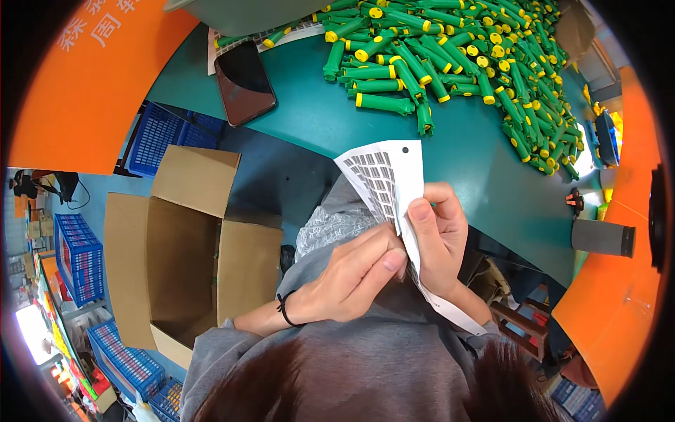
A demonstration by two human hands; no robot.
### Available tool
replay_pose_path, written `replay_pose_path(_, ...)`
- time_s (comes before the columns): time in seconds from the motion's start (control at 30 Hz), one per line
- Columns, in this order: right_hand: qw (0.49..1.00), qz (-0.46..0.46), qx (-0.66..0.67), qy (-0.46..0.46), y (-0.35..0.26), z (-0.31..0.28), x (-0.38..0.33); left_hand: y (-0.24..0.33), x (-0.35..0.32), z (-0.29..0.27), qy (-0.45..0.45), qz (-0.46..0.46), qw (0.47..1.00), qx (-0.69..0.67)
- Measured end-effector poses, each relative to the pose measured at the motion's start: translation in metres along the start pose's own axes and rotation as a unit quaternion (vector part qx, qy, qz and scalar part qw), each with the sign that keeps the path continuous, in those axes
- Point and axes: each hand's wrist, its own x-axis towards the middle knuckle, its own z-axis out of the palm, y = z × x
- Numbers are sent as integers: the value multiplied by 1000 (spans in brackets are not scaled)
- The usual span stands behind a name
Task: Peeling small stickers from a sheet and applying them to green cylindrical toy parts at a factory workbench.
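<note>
Between my hands, in front of my body, is a white sheet of barcode labels (377, 177), bent along its length. My left hand (358, 271), a dark band at its wrist, is closed at the sheet's lower middle, thumb against the curled fingers. My right hand (439, 235) grips the right side of the sheet, with the thumb on its face and the fingers behind. A narrow end of the sheet hangs below the right hand. Whether a single label is pinched in the left fingertips is hidden.
A large pile of green tubes with yellow caps (439, 53) covers the far right of the green table (302, 116). A phone (244, 83) lies at the table's left edge. Left of me stands an open cardboard box (126, 267). Blue crates (79, 257) and a grey cylinder (602, 238) flank the scene.
</note>
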Motion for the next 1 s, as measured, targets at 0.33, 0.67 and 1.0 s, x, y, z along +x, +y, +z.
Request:
replay_pose_path(0.33,995,-40,-76,45,7,1,3,3,1,-1,13,12,999,42)
replay_pose_path(0.67,993,-33,-99,59,9,-2,6,10,2,1,25,6,999,43)
replay_pose_path(1.0,998,10,-36,59,8,-1,5,11,0,2,39,-58,998,-6)
